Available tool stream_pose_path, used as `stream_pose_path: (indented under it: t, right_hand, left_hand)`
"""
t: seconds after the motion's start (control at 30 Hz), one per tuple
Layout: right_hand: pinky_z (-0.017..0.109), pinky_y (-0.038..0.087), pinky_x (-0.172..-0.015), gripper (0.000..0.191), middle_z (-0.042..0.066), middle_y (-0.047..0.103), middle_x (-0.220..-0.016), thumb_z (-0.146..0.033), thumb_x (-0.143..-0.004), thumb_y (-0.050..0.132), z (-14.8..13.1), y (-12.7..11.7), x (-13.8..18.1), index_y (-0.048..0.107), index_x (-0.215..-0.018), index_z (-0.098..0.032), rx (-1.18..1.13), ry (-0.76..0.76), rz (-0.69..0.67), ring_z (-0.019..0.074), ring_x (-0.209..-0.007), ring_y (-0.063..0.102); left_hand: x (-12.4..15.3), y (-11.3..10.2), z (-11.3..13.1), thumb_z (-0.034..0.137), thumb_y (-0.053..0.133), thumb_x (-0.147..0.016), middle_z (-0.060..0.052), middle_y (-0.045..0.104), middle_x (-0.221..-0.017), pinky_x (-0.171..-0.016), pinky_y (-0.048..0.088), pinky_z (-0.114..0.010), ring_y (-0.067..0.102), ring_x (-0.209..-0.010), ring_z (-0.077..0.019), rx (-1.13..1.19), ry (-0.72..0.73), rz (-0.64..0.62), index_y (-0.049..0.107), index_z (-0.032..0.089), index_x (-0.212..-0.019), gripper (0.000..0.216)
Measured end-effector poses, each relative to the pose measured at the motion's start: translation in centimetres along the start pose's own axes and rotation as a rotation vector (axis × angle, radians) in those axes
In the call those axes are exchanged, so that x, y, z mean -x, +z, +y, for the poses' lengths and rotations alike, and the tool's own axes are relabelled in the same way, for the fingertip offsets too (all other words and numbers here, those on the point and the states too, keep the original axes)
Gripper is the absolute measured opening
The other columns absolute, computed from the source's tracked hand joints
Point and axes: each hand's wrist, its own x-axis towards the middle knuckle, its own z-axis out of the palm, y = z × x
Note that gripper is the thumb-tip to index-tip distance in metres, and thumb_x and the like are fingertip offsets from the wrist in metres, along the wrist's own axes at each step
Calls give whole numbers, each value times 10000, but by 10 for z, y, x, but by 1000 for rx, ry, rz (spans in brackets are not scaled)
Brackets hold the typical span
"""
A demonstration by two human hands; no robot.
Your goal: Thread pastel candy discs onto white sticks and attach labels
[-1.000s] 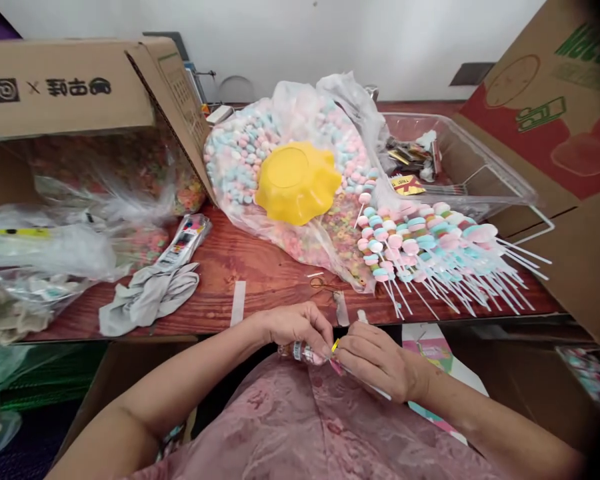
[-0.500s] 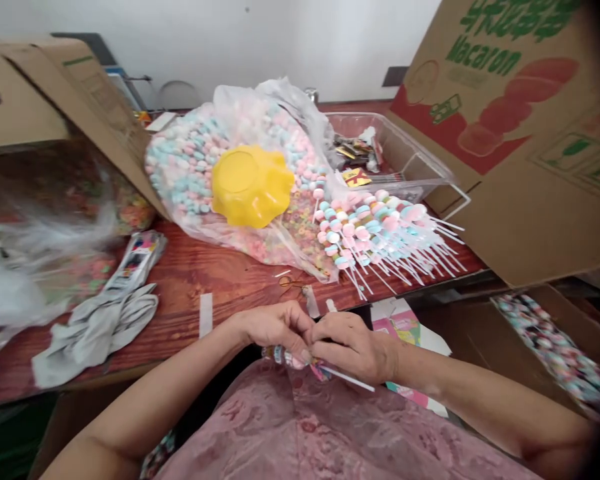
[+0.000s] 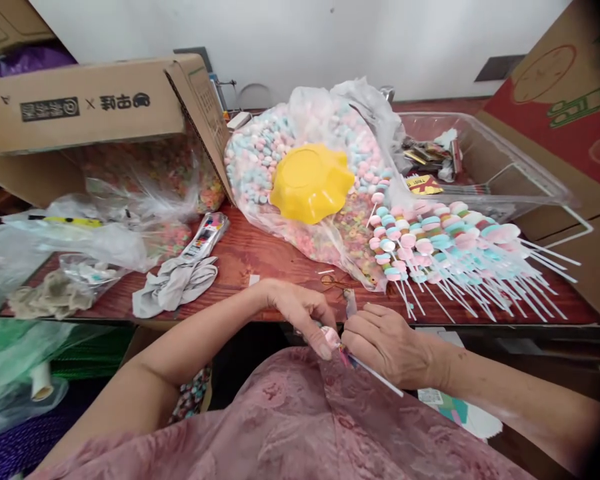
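left hand (image 3: 303, 313) has its fingers pinching a wrapped candy stick (image 3: 331, 337) by its pink end, in front of the pink top (image 3: 280, 407), right hand (image 3: 385, 347) fingers curled tight on its neck; twisting too hard could rip the wrapping (image 3: 335, 343), a slack pinch could drop it. farther out, yellow packet (image 3: 423, 185) in clear tray (image 3: 525, 160) seems to say "twist"; left carton (image 3: 100, 107) has black characters around an "x", can't transcribe.
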Motion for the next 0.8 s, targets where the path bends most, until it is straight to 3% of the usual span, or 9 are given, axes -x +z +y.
stream_pose_path:
  t: [0.1, 0.23, 0.3, 0.4, 0.47, 0.57, 0.63, 0.7, 0.8]
  right_hand:
    - [330, 316, -600, 198, 14, 553, -680, -86, -925, 380, 4, -1, 1, 534, -859, -190, 77, 12, -69, 160, -590, 469]
    - [329, 338, -603, 205, 45, 568, -710, -84, -903, 362, 15, 3, 5, 535, -843, -177, 145, 129, -98, 181, -630, 493]
    - [326, 344, -597, 217, 48, 562, -711, -81, -890, 346, 22, 3, 4, 529, -828, -180, 146, 181, -66, 186, -636, 487]
    - [325, 358, -606, 236, 50, 567, -723, -84, -898, 326, 30, -3, -1, 520, -818, -192, 144, 181, 4, 186, -652, 483]
    - [321, 362, -601, 240, 44, 559, -703, -102, -917, 326, 34, -8, -4, 504, -794, -205, 154, 167, 46, 181, -640, 471]
    - [314, 366, -589, 237, 44, 551, -682, -106, -918, 331, 36, -11, -7, 492, -777, -209, 176, 161, 79, 178, -624, 462]
    - [318, 371, -594, 221, 46, 550, -678, -95, -904, 344, 34, -9, -8, 499, -786, -200, 171, 151, 88, 181, -626, 470]
    - [322, 375, -605, 203, 46, 556, -688, -85, -892, 357, 30, -6, -9, 514, -814, -187, 165, 132, 97, 184, -636, 486]
    - [321, 381, -620, 210, 58, 579, -723, -53, -866, 358, 26, -5, -9, 524, -845, -179, 181, 134, 106, 191, -668, 515]
  left_hand:
    - [19, -2, 23, 289, 837, -636, -6, 699, -678, -557, 451, -241, 600, -585, -162, -314, 38, 257, 784, 195, -807, 203]
    - [35, 38, 62, 182, 660, -800, -75, 695, -886, -786, 463, -306, 623, -866, -224, -736, 104, 776, 767, 221, -880, 139]
    - [35, 62, 66, 111, 579, -810, -94, 687, -940, -799, 457, -316, 607, -902, -229, -733, 154, 730, 757, 229, -869, 221]
    - [26, 76, 44, 129, 579, -810, -69, 684, -851, -757, 467, -305, 612, -804, -197, -503, 190, 572, 736, 215, -817, 180]
    - [18, 69, 16, 254, 610, -848, -54, 684, -805, -730, 477, -290, 624, -765, -176, -213, 157, 515, 725, 188, -838, 133]
    - [1, 54, -23, 502, 585, -873, -61, 686, -765, -564, 468, -247, 628, -599, -145, 421, 135, 375, 675, 163, -1044, 390]
    - [-12, 47, -38, 537, 617, -840, -84, 694, -751, -503, 453, -233, 639, -546, -156, 691, 178, 324, 644, 149, -1076, 455]
    - [-23, 41, -39, 468, 709, -770, -99, 705, -758, -500, 470, -244, 662, -561, -182, 824, 252, 354, 657, 135, -1034, 428]
    - [-23, 30, -22, 293, 801, -648, -73, 725, -825, -655, 540, -296, 685, -684, -182, 875, 460, 634, 726, 155, -937, 329]
